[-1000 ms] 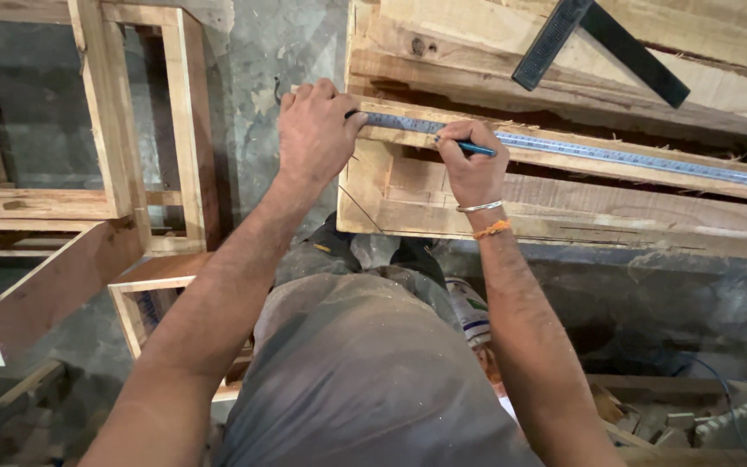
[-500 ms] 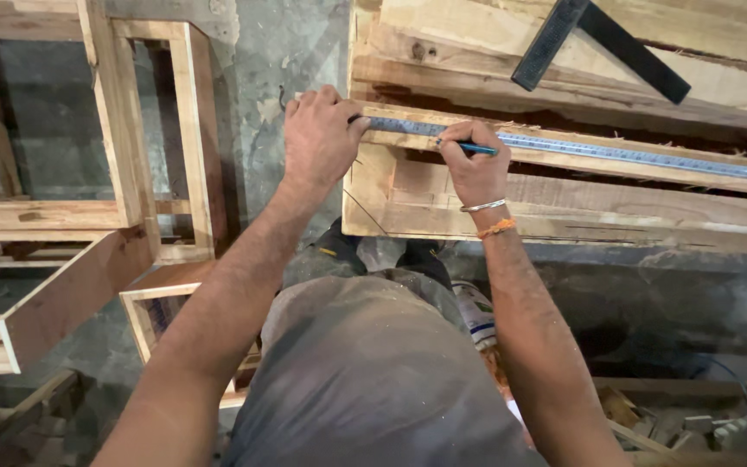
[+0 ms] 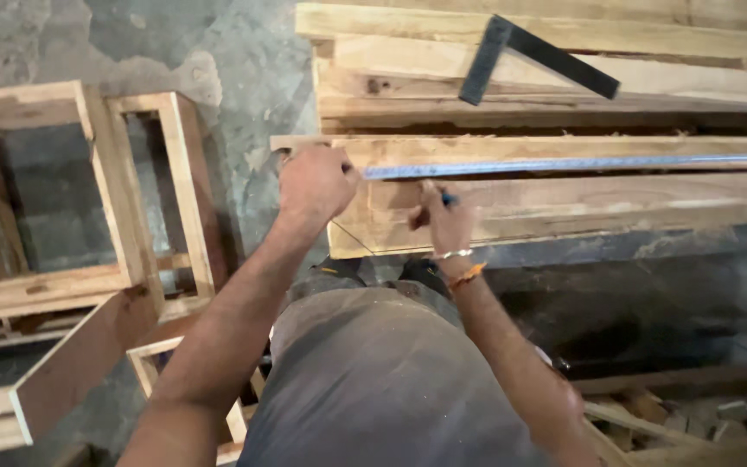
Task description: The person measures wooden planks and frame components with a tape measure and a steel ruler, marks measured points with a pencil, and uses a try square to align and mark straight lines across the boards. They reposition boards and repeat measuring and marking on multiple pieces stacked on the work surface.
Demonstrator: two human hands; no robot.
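1. Concrete floor (image 3: 244, 78): grey, mottled, bare between the woodwork on either side.
2. Stack of timber boards (image 3: 564, 60): pale wood, laid lengthwise across the upper right, several layers deep.
3. Wooden frames (image 3: 131, 199): open rectangular frames of light wood, grouped at the left on the floor, one leaning across the others.
4. Front board (image 3: 607, 203): the nearest plank of the stack, its long face turned to the person; both hands work at its left end.
5. Metal ruler (image 3: 564, 164): long, narrow, bluish steel strip lying flat along the top edge of the front board, running off to the right.
6. Try square (image 3: 529, 56): dark L-shaped tool resting on the upper boards, well apart from the hands.
7. Left hand (image 3: 315, 186): palm down, fingers curled together and pressed on the left end of the metal ruler, pinning it to the board.
8. Right hand (image 3: 447, 223): just beside the left hand, below the ruler; fingers pinched closed around a pencil; bangles at the wrist.
9. Pencil (image 3: 448, 199): small, dark blue, tip directed up at the ruler's lower edge.
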